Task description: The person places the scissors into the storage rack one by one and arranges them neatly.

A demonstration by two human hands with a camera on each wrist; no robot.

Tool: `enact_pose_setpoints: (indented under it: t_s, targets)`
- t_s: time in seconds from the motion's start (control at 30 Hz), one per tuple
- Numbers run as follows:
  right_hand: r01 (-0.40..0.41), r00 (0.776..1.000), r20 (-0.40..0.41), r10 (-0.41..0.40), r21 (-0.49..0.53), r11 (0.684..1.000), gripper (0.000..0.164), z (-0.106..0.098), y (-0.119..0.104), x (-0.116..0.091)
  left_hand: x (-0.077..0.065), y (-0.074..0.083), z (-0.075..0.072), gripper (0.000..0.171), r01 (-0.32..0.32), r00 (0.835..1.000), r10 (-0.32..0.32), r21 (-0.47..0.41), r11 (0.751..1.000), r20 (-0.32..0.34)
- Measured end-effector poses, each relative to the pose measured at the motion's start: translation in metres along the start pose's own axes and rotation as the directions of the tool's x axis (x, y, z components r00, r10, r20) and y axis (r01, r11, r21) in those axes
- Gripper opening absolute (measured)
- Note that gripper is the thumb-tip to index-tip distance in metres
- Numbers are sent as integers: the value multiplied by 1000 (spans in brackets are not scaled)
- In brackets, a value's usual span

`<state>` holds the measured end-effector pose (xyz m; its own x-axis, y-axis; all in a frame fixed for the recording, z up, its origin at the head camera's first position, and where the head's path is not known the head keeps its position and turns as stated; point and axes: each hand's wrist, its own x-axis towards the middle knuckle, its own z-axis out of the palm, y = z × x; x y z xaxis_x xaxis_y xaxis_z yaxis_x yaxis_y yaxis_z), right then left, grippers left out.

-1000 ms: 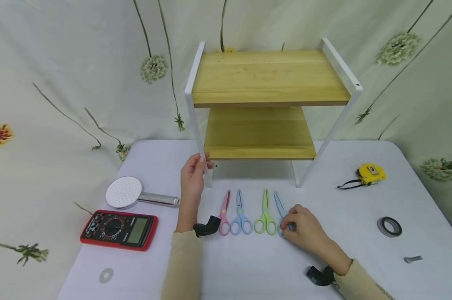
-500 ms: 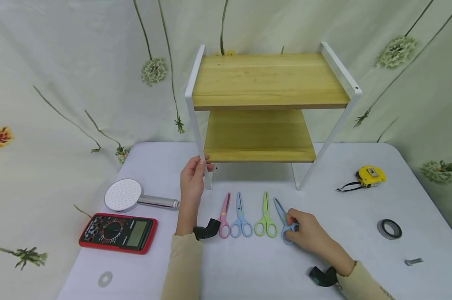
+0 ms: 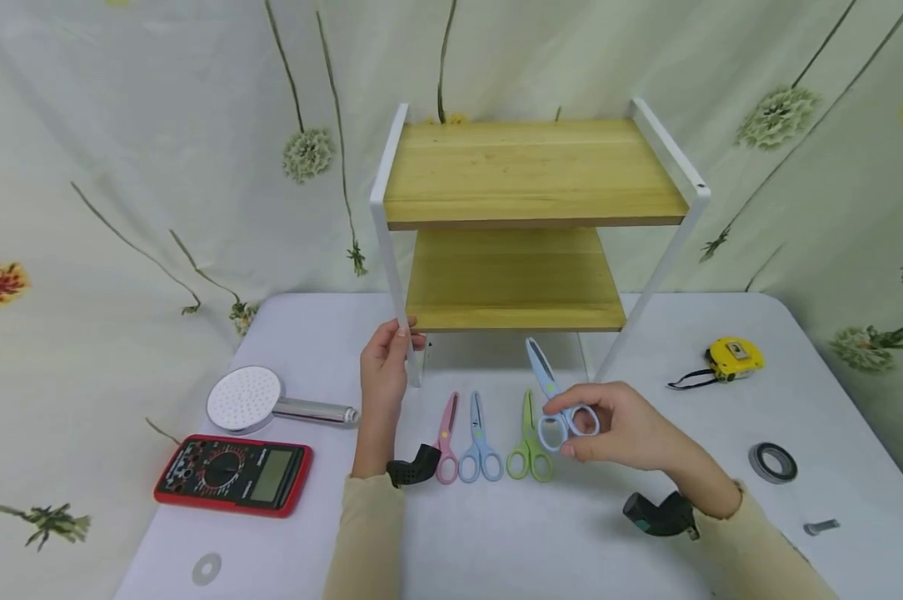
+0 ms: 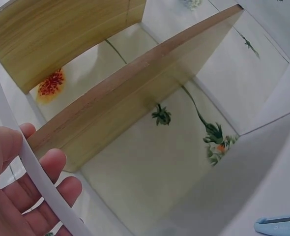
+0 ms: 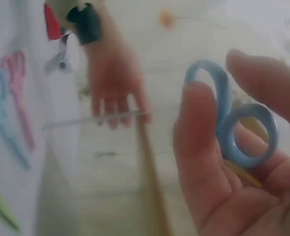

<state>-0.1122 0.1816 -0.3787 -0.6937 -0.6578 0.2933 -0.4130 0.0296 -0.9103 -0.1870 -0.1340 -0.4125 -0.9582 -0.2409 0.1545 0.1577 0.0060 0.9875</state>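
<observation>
Our right hand point(image 3: 622, 427) pinches the light blue scissors point(image 3: 544, 375) by their handle loops, holding them clear of the counter point(image 3: 496, 542), with the blades pointing toward the space below the lower shelf point(image 3: 515, 292). In the right wrist view we see the loops between thumb and fingers. Our left hand point(image 3: 384, 365) grips the white frame point(image 3: 391, 267) of the two-tier rack near the lower shelf's front corner, the thumb on one side of the strip and the fingers round the other. In front of the rack lie three more pairs: the pink scissors point(image 3: 446, 429), the second blue scissors point(image 3: 478, 433) and the green scissors point(image 3: 528, 429), all with tips toward the rack. In the left wrist view, one blue blade bears small dark marks that we cannot read. Left of our left forearm, the red-edged multimeter point(image 3: 234, 475) carries white and red print around its dial, too small for us to make out; the chrome shower head point(image 3: 244, 400) lies beyond it, a flat washer point(image 3: 196, 572) nearer us. To the right sit the yellow tape measure point(image 3: 735, 358), its pale label illegible, a dark tape roll point(image 3: 759, 468) and a grey bolt point(image 3: 821, 527).
</observation>
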Motion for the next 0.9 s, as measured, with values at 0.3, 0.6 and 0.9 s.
enact_pose_setpoints:
  t_s: [0.3,0.6,0.9]
  targets:
    - [308,950,33,-310,-263,914,50,-16,-108,75,0,-1,-1,27,-4,1000,4,-12,1000,-4]
    - [-39,994,-104,-26,-574,818,42,-33,-156,192,1,-2,-2,27,-13,1000,13,-17,1000,-3]
    - [-96,995,-88,45,-759,644,38,-30,-136,243,2,-4,-3,28,-3,1000,4,-35,999,15]
